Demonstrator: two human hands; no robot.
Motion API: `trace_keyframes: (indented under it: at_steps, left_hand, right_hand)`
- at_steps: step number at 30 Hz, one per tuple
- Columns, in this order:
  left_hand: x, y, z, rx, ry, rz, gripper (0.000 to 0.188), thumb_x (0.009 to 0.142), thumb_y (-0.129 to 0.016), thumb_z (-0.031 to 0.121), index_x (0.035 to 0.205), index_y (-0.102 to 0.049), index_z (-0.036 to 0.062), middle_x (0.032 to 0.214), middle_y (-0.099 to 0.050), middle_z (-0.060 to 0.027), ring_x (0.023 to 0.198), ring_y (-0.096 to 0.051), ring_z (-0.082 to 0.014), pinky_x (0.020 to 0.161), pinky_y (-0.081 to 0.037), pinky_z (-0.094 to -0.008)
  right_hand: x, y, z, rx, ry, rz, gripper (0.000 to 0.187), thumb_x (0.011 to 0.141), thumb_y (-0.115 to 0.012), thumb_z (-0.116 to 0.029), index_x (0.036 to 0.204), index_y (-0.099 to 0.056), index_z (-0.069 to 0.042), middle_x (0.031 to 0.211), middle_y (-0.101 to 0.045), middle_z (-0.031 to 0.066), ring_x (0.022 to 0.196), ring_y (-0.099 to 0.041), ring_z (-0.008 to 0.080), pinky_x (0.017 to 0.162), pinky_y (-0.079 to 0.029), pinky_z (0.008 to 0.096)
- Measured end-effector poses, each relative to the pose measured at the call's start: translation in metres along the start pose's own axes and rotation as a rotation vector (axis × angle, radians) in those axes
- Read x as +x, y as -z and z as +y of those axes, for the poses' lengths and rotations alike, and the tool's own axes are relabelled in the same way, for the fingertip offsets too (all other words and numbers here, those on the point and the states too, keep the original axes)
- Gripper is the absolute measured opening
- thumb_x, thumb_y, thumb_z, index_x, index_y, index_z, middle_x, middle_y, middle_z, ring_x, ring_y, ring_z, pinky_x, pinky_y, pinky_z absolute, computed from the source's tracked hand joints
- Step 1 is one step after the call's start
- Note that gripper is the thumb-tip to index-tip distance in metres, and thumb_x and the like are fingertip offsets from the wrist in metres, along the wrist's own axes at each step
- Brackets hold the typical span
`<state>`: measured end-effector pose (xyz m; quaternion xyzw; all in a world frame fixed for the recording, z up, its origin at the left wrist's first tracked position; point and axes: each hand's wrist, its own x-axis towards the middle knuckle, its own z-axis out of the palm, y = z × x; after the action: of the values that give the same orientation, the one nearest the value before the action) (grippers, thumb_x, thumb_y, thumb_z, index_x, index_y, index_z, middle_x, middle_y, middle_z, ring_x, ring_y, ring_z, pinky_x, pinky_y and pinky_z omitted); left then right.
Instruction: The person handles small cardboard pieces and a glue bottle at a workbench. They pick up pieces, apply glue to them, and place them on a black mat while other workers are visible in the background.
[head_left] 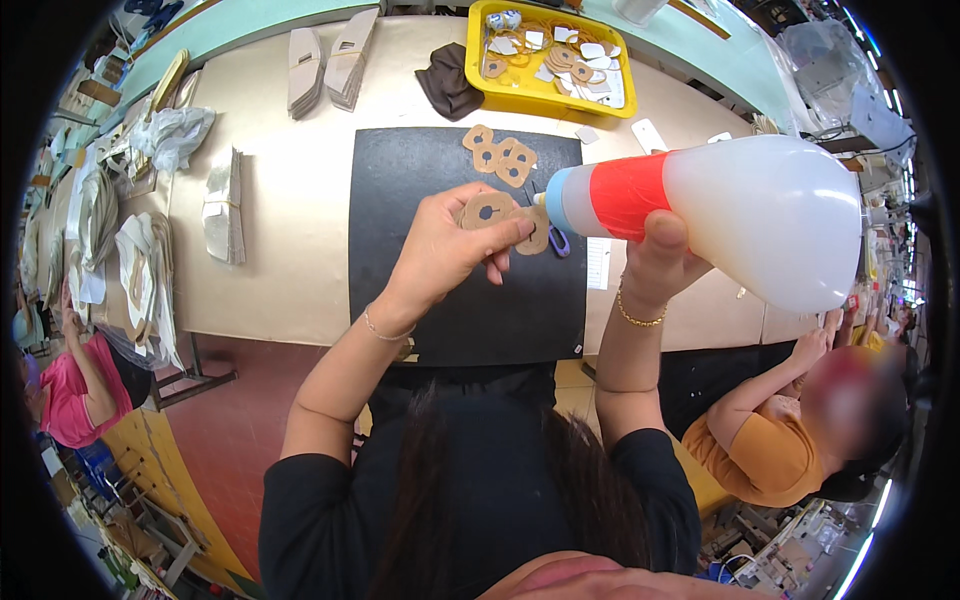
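My left hand [450, 245] pinches a few tan cut-out pieces [488, 212] with keyhole-shaped openings, held above the black mat [430, 320]. In my right hand [662, 250] is a large translucent squeeze bottle [770, 220] with a red band and a light blue cap. It lies tilted on its side, its nozzle pointing left at the edge of the held pieces; whether it touches them I cannot tell. Beyond the hands, several similar tan pieces [503, 158] rest on the mat. Partly hidden behind the bottle tip is a pair of purple-handled scissors [560, 243].
A yellow tray [545, 100] with tan and white pieces stands at the back, beside a dark cloth [448, 82]. Stacks of cut card [345, 62] and a banded bundle [224, 210] lie to the left. A person in orange [765, 450] sits at right, another in pink [85, 385] at left.
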<state>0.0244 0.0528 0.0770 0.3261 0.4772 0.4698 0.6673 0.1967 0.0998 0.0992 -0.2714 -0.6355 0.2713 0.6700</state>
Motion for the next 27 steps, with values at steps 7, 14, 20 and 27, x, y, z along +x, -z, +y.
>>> trace_keyframes:
  at_steps: [7,14,20,27]
  left_hand:
    - [0.004,-0.001,-0.008,0.032,0.012,-0.069,0.017,0.078,-0.072,0.011,0.085,-0.060,0.0005,0.063,-0.058,-0.0031,0.050,-0.054,-0.0078,0.043,-0.044,-0.0204]
    - [0.076,0.024,-0.028,0.344,-0.029,0.049,0.023,0.081,-0.071,0.016,0.094,-0.062,-0.0013,0.062,-0.057,-0.0026,0.050,-0.053,-0.0059,0.042,-0.043,-0.0192]
    - [0.097,0.050,-0.033,0.133,-0.097,0.092,0.029,0.087,-0.063,0.015,0.107,-0.057,-0.0047,0.081,-0.062,-0.0082,0.061,-0.059,-0.0089,0.052,-0.051,-0.0209]
    - [0.057,0.047,-0.021,-0.250,0.025,-0.047,0.030,0.094,-0.050,0.016,0.115,-0.050,-0.0058,0.097,-0.062,-0.0134,0.082,-0.066,-0.0175,0.073,-0.056,-0.0269]
  right_hand:
    - [-0.005,0.005,0.011,-0.152,0.075,0.042,0.042,0.074,-0.080,-0.024,0.102,-0.061,-0.001,0.099,-0.064,0.0086,0.087,-0.061,0.0188,0.082,-0.050,0.0322]
    - [-0.002,0.035,0.028,-0.028,0.002,0.215,0.058,0.080,-0.072,-0.034,0.120,-0.043,-0.004,0.105,-0.056,0.0114,0.092,-0.062,0.0225,0.077,-0.058,0.0367]
    - [-0.007,0.049,0.024,-0.191,0.012,0.225,0.062,0.078,-0.074,-0.036,0.121,-0.042,-0.005,0.105,-0.056,0.0105,0.092,-0.061,0.0220,0.078,-0.057,0.0355]
    - [-0.007,0.038,0.033,-0.058,-0.019,0.194,0.058,0.079,-0.073,-0.035,0.120,-0.043,-0.004,0.106,-0.057,0.0117,0.093,-0.061,0.0221,0.079,-0.056,0.0351]
